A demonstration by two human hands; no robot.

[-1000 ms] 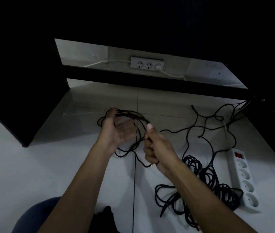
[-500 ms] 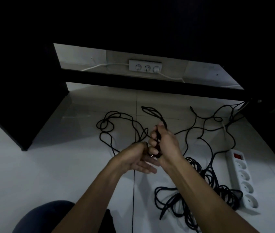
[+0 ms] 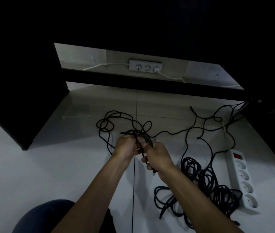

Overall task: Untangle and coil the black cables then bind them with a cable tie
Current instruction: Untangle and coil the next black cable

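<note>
Early coiling: left hand (image 3: 127, 145) and right hand (image 3: 158, 157) both grip black cable (image 3: 138, 137) loops; floor tangle (image 3: 205, 182) left, no tie yet.

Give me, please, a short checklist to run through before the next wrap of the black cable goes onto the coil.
1. Both hands hold the coil: ok, left hand and right hand grip the small coil.
2. Free slack to wind: ok, loose cable lies on the floor ahead.
3. Slack free of knots: not ok, it crosses itself in loops.
4. Second bundle kept apart: cannot tell.
5. Cable tie at hand: cannot tell, none visible.
6. Power strip clear of the cable: not ok, the bundle lies against it.
</note>
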